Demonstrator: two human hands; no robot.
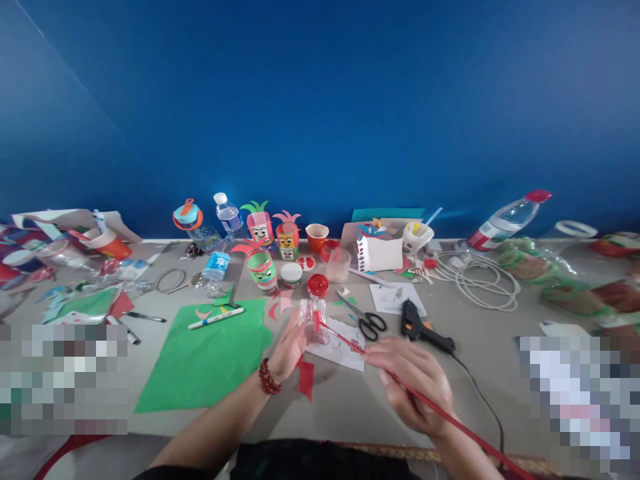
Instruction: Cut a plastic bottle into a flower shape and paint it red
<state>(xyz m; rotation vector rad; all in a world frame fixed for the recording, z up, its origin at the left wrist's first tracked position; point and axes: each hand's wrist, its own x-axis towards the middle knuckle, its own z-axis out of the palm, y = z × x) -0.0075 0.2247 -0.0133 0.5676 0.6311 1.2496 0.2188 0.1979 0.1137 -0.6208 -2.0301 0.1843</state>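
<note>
A piece of clear plastic, perhaps part of a cut bottle (305, 311), is in my left hand (291, 345), whose fingers close around its left side. My right hand (415, 383) grips a long red paintbrush (343, 338); its handle runs down past my wrist. The brush tip meets a red patch of paint on the clear plastic. Beneath lies a white sheet with drawn lines (345, 359), partly covered. Just behind stands a small jar of red paint (318, 285). A red paper scrap (305, 380) lies near my left wrist.
Green felt-like sheet (200, 367) with a marker (216, 319) lies left. Scissors (370, 323) and a glue gun (425, 328), its cord running toward the front edge, lie right. Decorated cups (261, 270), bottles (505, 223) and a white cable (480, 283) line the back by the blue wall.
</note>
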